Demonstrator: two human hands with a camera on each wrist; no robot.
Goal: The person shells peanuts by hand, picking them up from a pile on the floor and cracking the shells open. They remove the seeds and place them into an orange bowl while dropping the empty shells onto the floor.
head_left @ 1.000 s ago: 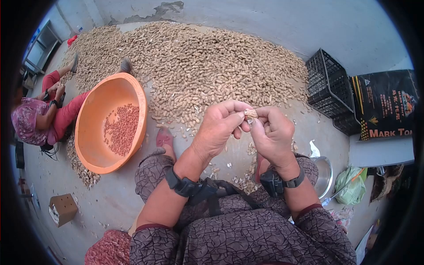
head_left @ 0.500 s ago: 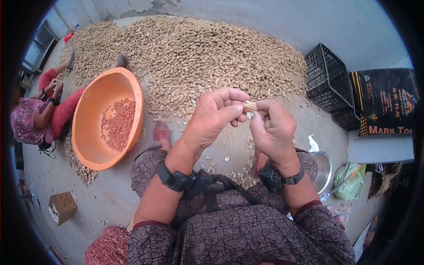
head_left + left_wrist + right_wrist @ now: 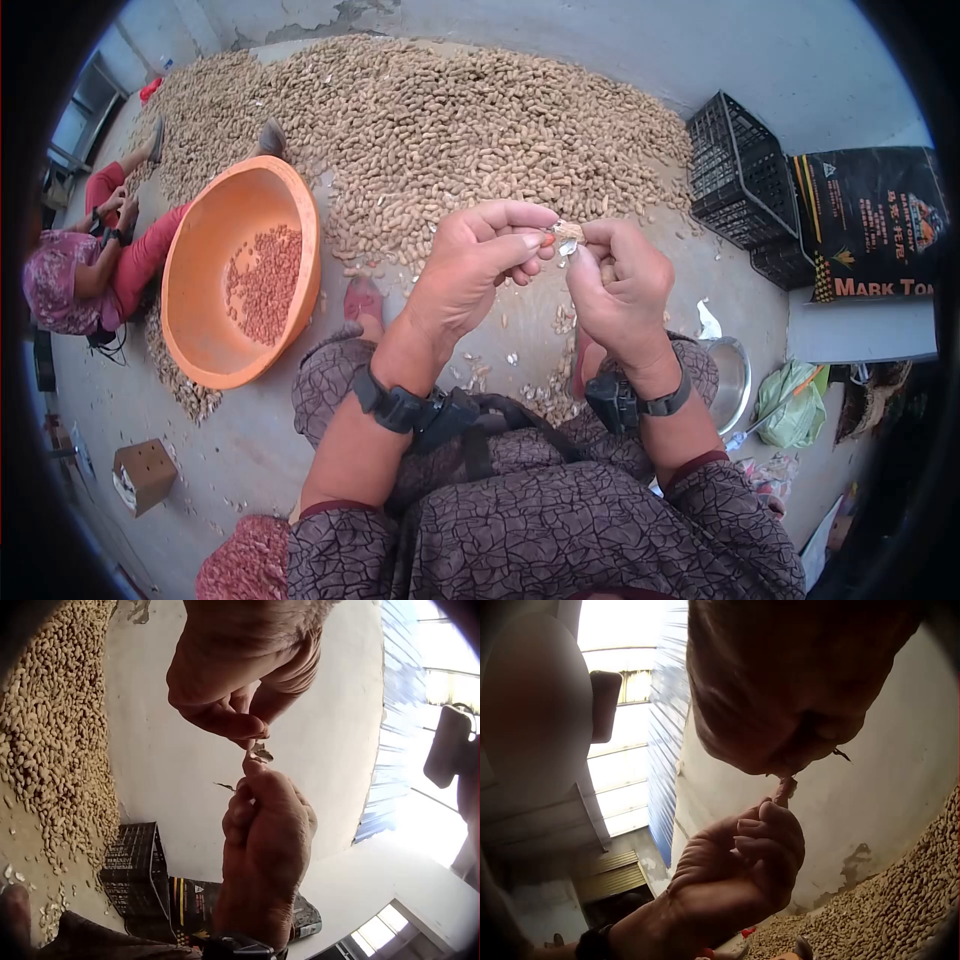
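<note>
Care is needed: small tan peanut shell (image 3: 568, 232) is pinched by left hand (image 3: 478, 268) and right hand (image 3: 617, 290); it should be split gently.

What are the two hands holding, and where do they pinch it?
A peanut pod. The left hand pinches its left end and the right hand its right end, between thumb and fingers, above the lap.

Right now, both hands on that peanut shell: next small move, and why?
Probably pull the thumbs apart to split the peanut shell fully. Both the left hand and right hand pinch it between them, and a reddish kernel already shows at the left fingertips, so the shell looks cracked. The orange basin of shelled kernels sits to the left.
</note>
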